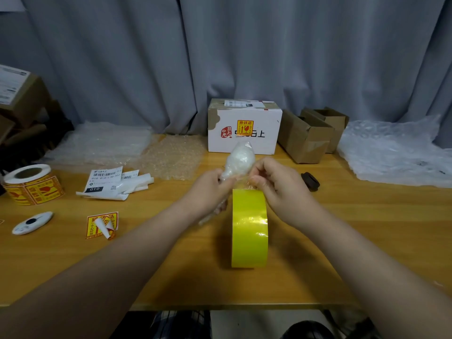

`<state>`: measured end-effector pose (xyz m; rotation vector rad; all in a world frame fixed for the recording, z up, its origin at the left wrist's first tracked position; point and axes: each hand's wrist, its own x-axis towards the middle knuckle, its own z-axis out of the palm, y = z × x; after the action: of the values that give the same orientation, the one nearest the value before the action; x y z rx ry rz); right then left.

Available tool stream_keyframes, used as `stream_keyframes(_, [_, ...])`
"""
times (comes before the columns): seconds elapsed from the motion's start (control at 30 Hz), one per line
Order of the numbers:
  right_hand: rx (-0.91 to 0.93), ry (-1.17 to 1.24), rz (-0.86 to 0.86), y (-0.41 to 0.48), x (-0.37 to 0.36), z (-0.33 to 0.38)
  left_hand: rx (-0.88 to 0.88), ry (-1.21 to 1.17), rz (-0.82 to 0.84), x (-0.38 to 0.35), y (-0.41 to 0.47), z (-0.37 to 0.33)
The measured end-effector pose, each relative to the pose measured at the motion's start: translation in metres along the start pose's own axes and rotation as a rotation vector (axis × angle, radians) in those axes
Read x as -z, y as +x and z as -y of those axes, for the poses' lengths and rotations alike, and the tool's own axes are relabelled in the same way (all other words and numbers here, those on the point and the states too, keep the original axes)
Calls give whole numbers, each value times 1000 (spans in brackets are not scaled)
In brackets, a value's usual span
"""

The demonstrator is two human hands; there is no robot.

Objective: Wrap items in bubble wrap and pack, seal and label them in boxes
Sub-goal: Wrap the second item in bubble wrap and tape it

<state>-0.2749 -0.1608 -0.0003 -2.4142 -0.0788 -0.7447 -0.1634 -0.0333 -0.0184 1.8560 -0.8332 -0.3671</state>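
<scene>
Gripping a bubble-wrapped item (241, 159) by its lower part, the person's left hand (210, 189) holds it tilted above the middle of the wooden table (367, 241), its rounded top leaning away toward the right. The right hand (276, 189) is just beside it, fingers curled, pinching a clear tape end (244, 185) right where the wrap meets the top of a yellow tape roll (249, 228). That roll stands on edge on the table directly below both hands.

Behind the hands sits a closed white box (244, 140) with a yellow fragile sticker (245, 127) on its front. To its right lie open brown cartons (303, 138), then a crumpled heap of bubble wrap (396, 152). A small black object (310, 181) rests near the right hand. On the left, flat bubble wrap sheets (102, 143) lie at the back, with shipping labels (110, 183) in front of them, a roll of fragile stickers (31, 184), a loose sticker (102, 225) with a curled backing, and a small white cutter (31, 222). A grey curtain (220, 45) hangs behind it all.
</scene>
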Motion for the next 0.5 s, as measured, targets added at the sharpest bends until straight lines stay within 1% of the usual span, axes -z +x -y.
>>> stream_keyframes(0.1, [-1, 23, 34, 3, 0, 0, -58, 138, 7, 15, -1, -7])
stream_keyframes(0.17, [6, 22, 23, 6, 1, 1, -131, 361, 60, 25, -1, -15])
stream_keyframes(0.27, [13, 26, -14, 9, 1, 2, -236, 782, 108, 33, 1, -27])
stream_keyframes(0.33, [21, 11, -31, 10, -2, 3, -277, 947, 145, 35, 2, -36])
stream_keyframes(0.4, [29, -11, -44, 11, -4, 2, -307, 1049, 199, 36, 2, -43])
stream_keyframes(0.5, [21, -38, -64, 11, -4, 2, -361, 1060, 261, 39, -1, -46])
